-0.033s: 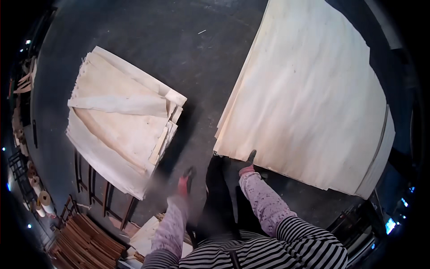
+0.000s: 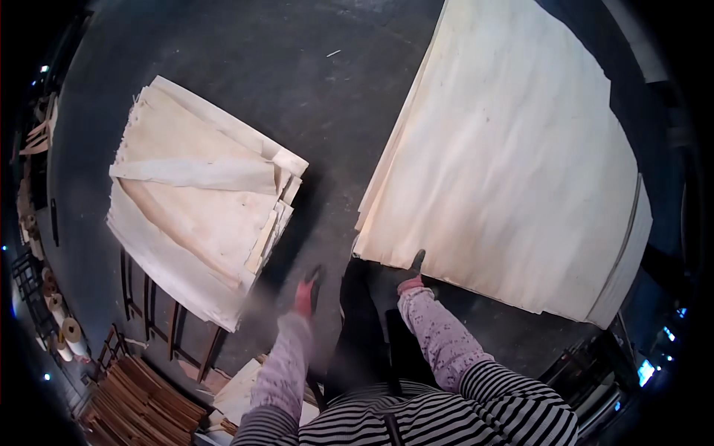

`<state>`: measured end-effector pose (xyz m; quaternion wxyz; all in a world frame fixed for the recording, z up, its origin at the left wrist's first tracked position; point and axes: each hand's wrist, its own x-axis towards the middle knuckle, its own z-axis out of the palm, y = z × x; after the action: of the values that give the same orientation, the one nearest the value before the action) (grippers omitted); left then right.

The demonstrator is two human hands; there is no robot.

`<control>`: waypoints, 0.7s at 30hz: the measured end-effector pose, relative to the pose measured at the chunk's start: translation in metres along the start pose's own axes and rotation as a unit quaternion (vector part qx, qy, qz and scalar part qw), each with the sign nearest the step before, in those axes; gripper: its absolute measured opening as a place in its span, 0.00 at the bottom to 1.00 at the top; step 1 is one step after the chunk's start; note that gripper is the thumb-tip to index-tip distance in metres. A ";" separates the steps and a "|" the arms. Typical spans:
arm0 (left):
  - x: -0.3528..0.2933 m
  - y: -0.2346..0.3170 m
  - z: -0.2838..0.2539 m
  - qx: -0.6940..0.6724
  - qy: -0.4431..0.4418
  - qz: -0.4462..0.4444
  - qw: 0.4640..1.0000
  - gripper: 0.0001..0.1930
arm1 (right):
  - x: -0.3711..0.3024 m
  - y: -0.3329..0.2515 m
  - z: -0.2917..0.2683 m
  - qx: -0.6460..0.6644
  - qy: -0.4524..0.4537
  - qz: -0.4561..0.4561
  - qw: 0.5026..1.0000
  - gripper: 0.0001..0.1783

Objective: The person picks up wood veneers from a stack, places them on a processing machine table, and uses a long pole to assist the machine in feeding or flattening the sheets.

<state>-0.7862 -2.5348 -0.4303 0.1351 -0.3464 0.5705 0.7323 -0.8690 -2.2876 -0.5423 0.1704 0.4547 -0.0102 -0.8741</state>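
A large stack of pale wood veneer sheets (image 2: 498,156) fills the right side. At its near edge is my right hand (image 2: 413,272), in a dark glove with a pink-red cuff. The thumb lies on the top sheet and the fingers go out of sight below the edge, closed on the veneer. My left hand (image 2: 309,288), gloved the same way, hangs in the gap between this stack and a smaller veneer stack (image 2: 201,201) on the left. Its fingers point forward, slightly blurred, apart from both stacks, and nothing shows in them.
Dark metal rails (image 2: 172,331) stick out beneath the smaller stack. Reddish-brown boards (image 2: 141,401) are piled at the lower left, beside pale veneer scraps (image 2: 236,394). Rolls (image 2: 73,334) stand along the left rim. A dark floor (image 2: 297,82) lies between the stacks.
My left hand has moved a little forward. The right hand stays at the veneer edge. The whole view has shifted very slightly.
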 end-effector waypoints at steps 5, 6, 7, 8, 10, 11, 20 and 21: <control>0.122 0.074 0.047 0.108 -0.081 0.089 0.987 0.22 | -0.063 0.018 0.049 -0.086 0.005 -0.002 0.996 0.39; 0.137 0.086 0.060 0.097 -0.109 0.126 0.981 0.25 | -0.079 0.023 0.067 -0.091 -0.027 0.019 0.995 0.39; 0.152 0.096 0.078 0.077 -0.160 0.009 0.984 0.26 | -0.087 0.024 0.078 -0.092 -0.062 0.037 0.993 0.39; 0.159 0.103 0.096 0.059 -0.207 -0.110 0.970 0.26 | -0.090 0.022 0.080 -0.087 -0.067 0.026 0.994 0.39; 0.168 0.073 0.123 0.070 -0.200 0.103 0.972 0.27 | -0.104 0.021 0.089 -0.115 -0.060 0.070 0.989 0.40; 0.167 0.068 0.128 0.161 -0.166 0.175 0.957 0.25 | -0.107 0.020 0.094 -0.113 -0.050 0.045 0.991 0.37; 0.159 0.079 0.143 0.072 -0.184 -0.069 0.978 0.22 | -0.132 -0.089 0.072 -0.927 0.052 0.088 0.360 0.28; 0.149 0.091 0.162 0.086 -0.196 -0.064 0.975 0.23 | -0.134 -0.116 0.043 -0.925 0.095 0.007 0.368 0.31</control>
<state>-1.0049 -2.4425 -0.4434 0.3202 -0.2194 0.5706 0.7237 -0.8658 -2.1427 -0.4311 0.4908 0.0924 0.8175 -0.2868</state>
